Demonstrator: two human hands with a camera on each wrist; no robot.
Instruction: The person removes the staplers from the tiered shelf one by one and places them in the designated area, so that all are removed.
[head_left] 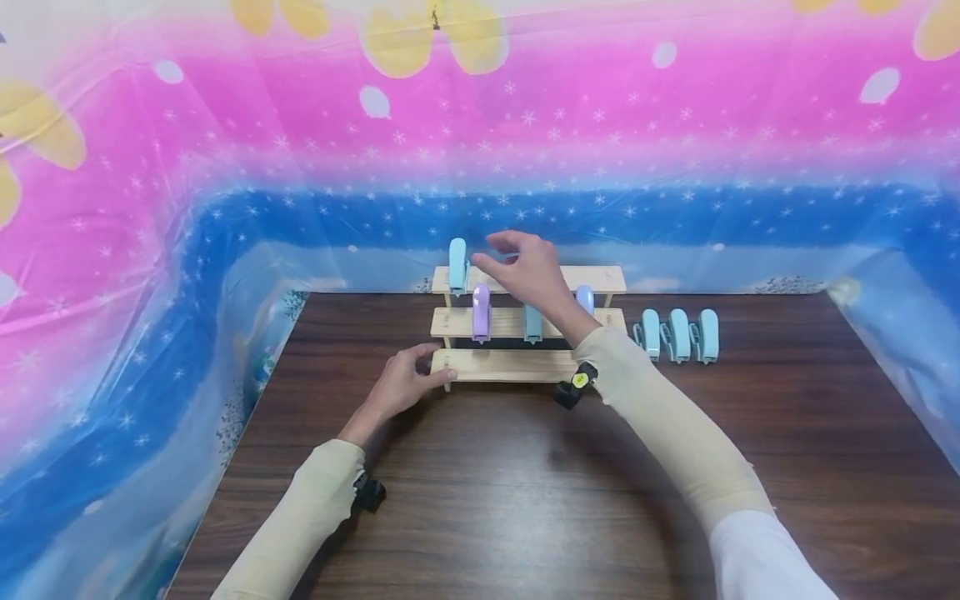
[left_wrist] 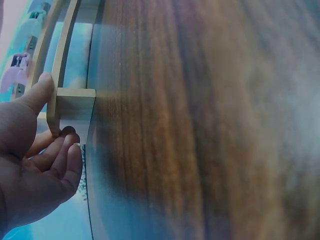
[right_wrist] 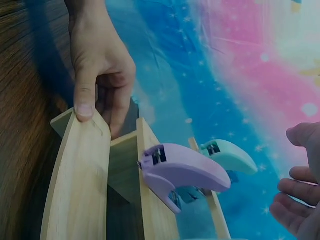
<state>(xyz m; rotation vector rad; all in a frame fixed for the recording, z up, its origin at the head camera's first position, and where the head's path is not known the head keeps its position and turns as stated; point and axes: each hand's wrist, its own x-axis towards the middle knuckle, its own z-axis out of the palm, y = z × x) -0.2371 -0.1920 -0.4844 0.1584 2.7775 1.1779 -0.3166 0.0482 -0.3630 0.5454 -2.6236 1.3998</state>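
My left hand grips the left end of the lowest tier of a three-tier wooden rack, thumb on top and fingers underneath. Beside a light turquoise stapler at the left of the top tier, my right hand hovers with fingers loosely bent. In the right wrist view a gap shows between those fingers and the turquoise stapler; they hold nothing. On the middle tier stand a purple stapler, a teal stapler and a periwinkle stapler, the last partly hidden by my right wrist.
Three teal staplers, the nearest to the rack being one teal stapler, stand in a row on the dark wooden table to the right. A patterned pink and blue cloth hangs close behind the rack and along the sides.
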